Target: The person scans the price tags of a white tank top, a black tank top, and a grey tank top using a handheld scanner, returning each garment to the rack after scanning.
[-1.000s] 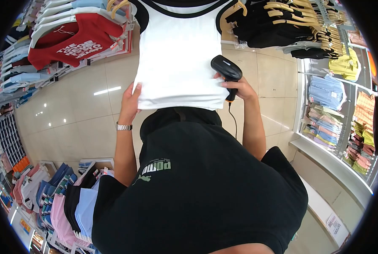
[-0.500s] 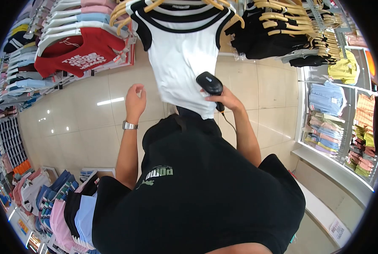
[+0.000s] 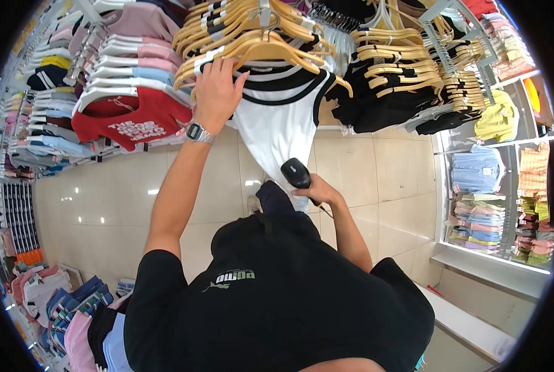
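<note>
Hangers (image 3: 252, 43) of pale wood crowd together far ahead. The left hand (image 3: 218, 93) lies on them with fingers spread and flat, just above the shoulder of the white tank top (image 3: 283, 127) with black trim, closed on nothing that shows. The right hand (image 3: 321, 192) is wrapped round the handle of a black scanner (image 3: 297, 172), close beside the top's hem. Parting the hangers seems best done with a steady sideways press, so that one hook separates without dragging its neighbours, with the scanner kept clear of the cloth. Open shelves (image 3: 475, 257) at the right hold folded shirts (image 3: 475, 170) in blue, yellow and pastel stacks. At near left, folded pink, blue and black garments (image 3: 84, 316) stand packed in rows; what holds them is cut off.
</note>
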